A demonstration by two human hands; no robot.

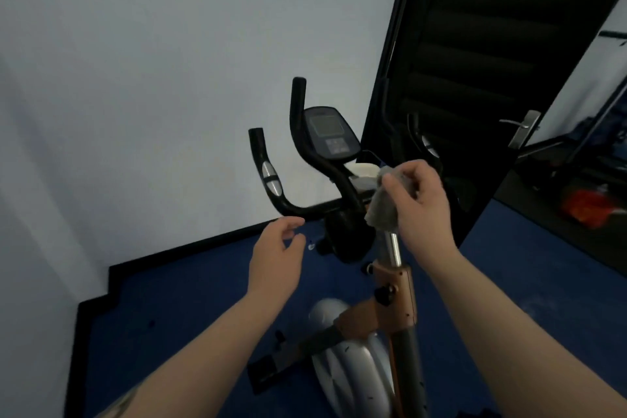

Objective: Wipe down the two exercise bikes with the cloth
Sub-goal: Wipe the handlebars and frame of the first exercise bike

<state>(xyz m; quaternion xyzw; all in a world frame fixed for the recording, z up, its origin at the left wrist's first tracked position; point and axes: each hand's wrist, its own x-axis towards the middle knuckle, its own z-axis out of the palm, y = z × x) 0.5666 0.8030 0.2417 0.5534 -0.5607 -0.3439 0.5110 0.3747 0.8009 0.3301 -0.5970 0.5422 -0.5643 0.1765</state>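
Note:
An exercise bike (395,295) stands in front of me, with an orange-brown frame, a silver flywheel cover and a chrome post. Its black handlebars (302,159) curve up around a console (327,134) with a grey screen. My right hand (419,200) grips a grey cloth (383,207) and presses it against the top of the chrome post, just right of the handlebar stem. My left hand (276,256) hovers with fingers apart just below the left handlebar, holding nothing. Only one bike is in view.
A dark louvred door (475,78) with a metal handle (524,127) stands open right behind the bike. A pale wall fills the left and back. Blue floor mats (176,309) with black skirting lie below. Red and dark equipment (587,207) sits beyond the door.

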